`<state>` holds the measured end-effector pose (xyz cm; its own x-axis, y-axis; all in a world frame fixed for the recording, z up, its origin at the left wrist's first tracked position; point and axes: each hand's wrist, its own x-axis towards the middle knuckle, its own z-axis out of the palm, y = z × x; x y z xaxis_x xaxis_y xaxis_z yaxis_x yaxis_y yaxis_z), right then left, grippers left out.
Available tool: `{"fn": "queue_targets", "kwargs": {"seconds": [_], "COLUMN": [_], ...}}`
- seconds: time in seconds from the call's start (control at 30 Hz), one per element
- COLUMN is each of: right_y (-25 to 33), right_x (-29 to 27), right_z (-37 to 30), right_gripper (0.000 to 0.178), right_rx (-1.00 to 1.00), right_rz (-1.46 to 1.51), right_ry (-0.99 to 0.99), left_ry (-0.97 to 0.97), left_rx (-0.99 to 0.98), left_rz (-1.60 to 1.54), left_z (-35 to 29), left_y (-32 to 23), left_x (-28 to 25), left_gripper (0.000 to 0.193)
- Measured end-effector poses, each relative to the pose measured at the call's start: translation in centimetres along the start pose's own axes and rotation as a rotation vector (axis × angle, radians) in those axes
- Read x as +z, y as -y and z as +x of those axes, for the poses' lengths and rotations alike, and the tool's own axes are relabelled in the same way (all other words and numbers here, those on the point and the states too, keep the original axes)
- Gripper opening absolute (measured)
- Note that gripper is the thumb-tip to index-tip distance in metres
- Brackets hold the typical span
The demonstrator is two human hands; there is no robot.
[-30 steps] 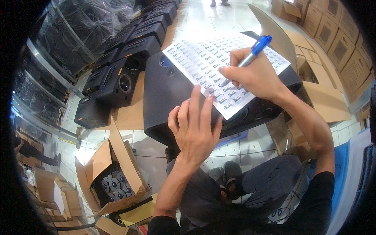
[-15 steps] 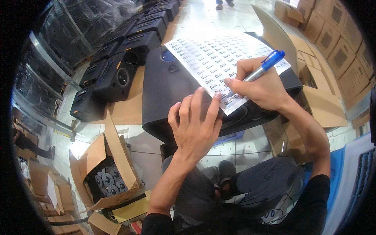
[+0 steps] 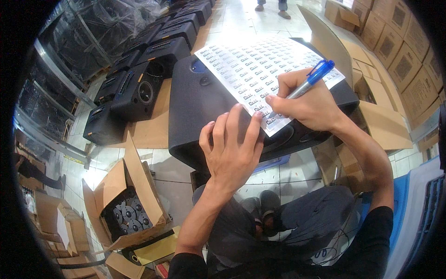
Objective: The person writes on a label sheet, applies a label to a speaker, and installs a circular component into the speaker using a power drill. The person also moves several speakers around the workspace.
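A white sheet [image 3: 260, 65] printed with rows of small dark labels lies across a black speaker cabinet [image 3: 188, 111] in front of me. My left hand [image 3: 231, 156] rests with fingers stretched, its index fingertip on the sheet's near left edge and the other fingers on the cabinet. Between the fingers of my right hand [image 3: 310, 103] is a marker pen [image 3: 304, 87] with a silver barrel and a blue clip end. Its tip points down at the labels near the sheet's close corner; whether it touches the paper I cannot tell.
Several black speaker cabinets [image 3: 134, 88] stand in rows on cardboard at the far left. Below them, an open carton [image 3: 160, 211] holds round grey speaker parts [image 3: 130, 214]. Stacked cartons [image 3: 399, 60] line the right side, with open cardboard flaps [image 3: 378, 123] beside the cabinet. A person's feet [image 3: 283, 14] show at the top.
My right hand has shifted slightly with the marker pen near the sheet's corner. My left hand stays in place. The distant person's legs have moved further into view.
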<state>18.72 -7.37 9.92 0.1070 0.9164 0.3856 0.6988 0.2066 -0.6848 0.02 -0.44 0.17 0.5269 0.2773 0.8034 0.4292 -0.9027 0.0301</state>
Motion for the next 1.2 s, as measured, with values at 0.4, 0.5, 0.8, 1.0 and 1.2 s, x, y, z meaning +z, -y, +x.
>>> {"fn": "queue_targets", "kwargs": {"seconds": [0.4,0.5,0.8,1.0,1.2], "right_y": [0.05,-0.18,-0.16,-0.23,-0.01], "right_x": [-0.2,-0.16,-0.03,-0.09,0.0], "right_z": [-0.27,-0.17,-0.16,-0.03,-0.08], "right_gripper": [0.028,0.03,0.031,0.03,0.028], "right_rx": [0.041,0.016,0.033,0.042,0.062], "right_rz": [0.1,0.028,0.036,-0.012,0.07], "right_ry": [-0.127,-0.13,-0.103,-0.091,-0.164], "left_ry": [0.015,0.022,0.017,0.014,0.023], "left_rx": [0.002,0.003,0.007,0.007,0.003], "left_rz": [-0.002,-0.001,0.003,-0.004,0.004], "left_z": [0.1,0.09,0.05,0.09,0.1], "left_y": [-0.01,0.01,0.04,0.04,-0.01], "left_x": [-0.13,-0.18,-0.19,-0.15,-0.27], "left_gripper": [0.057,0.059,0.06,0.059,0.059]}}
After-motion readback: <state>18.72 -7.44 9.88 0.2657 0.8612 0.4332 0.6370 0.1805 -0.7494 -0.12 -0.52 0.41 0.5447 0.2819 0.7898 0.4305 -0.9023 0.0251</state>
